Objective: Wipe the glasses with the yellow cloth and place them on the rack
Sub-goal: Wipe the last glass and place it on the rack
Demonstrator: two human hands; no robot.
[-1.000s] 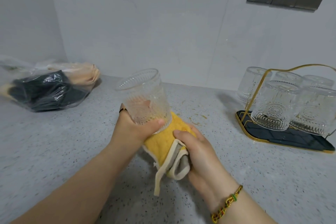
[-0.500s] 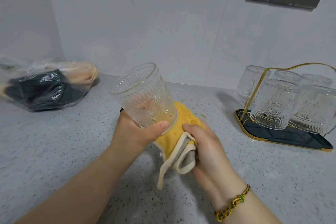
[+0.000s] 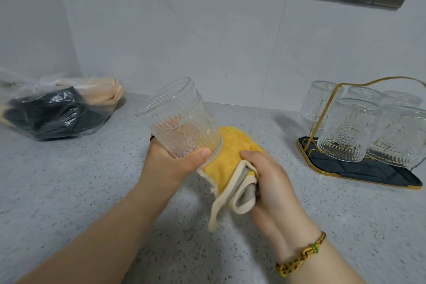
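Glass (image 3: 182,122) tips further left, gripped by left hand (image 3: 170,165) well left of rack (image 3: 373,172), right hand (image 3: 273,183) clutching yellow cloth (image 3: 232,152) against its base: wiping step; next, likely inverted racking.

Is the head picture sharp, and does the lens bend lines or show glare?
Head view: even light; the glass in the left hand is sharp; glare streaks on the plastic bag; a faint shadow left of the rack; the wide lens curves the wall corner.
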